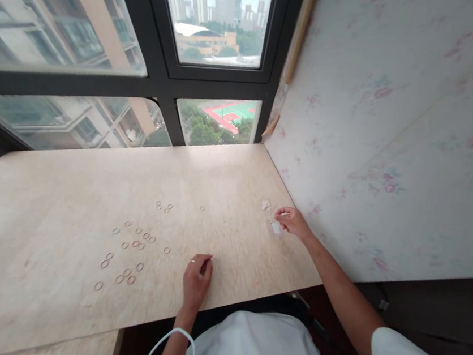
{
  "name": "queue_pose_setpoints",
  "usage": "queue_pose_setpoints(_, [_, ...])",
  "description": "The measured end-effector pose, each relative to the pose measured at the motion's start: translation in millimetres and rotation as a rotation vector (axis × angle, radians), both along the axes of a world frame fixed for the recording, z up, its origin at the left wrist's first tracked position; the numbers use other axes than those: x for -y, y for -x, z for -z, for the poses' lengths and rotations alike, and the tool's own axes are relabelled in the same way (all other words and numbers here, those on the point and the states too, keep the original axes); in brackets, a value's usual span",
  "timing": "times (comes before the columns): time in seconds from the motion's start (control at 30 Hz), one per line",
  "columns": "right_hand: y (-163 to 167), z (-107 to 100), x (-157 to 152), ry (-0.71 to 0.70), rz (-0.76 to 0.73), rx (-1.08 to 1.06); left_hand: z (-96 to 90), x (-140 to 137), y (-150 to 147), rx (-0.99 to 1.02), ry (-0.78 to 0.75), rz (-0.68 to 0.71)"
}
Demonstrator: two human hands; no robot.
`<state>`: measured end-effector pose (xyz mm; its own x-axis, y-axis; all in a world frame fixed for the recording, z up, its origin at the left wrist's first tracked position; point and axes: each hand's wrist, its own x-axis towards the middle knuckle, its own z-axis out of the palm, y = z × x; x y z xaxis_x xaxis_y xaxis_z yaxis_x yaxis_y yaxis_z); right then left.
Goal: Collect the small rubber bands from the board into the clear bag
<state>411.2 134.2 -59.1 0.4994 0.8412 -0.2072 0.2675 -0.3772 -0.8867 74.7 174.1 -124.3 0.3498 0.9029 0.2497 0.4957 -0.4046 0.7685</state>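
My left hand (197,274) rests on the stone ledge near its front edge, fingers curled and the thumb bent towards the index finger. Anything between those fingertips is hidden; one finger wears a ring. Over on the right, my right hand (293,222) is closed in a pinch, with a small pale sliver at its fingertips that is too small to name. Directly beside it lies a small clear packet or box (275,228) with a white patch. Just beyond sit small white pieces (266,204). Several thin rings or bands (137,244) lie scattered across the left part of the ledge.
The ledge (227,173) meets dark-framed windows at the back and a flower-patterned wall (384,126) on the right. A single ring (202,209) lies apart near the middle. A white cable (169,334) loops over my left forearm.
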Motion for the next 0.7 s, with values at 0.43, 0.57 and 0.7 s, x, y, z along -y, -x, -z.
queue_pose_setpoints(0.43, [16.3, -1.6, 17.3, -0.046, 0.028, 0.156, 1.5, 0.6, -4.7, -0.036, 0.036, -0.026])
queue_pose_setpoints(0.57, [54.1, 7.7, 34.9, -0.099, 0.031, 0.125, 0.5, 2.2, -5.0, -0.018, 0.067, -0.039])
queue_pose_setpoints(0.7, [95.3, 39.9, 52.5, -0.041, -0.18, 0.224, -4.2, 1.3, -0.3, 0.055, 0.162, -0.029])
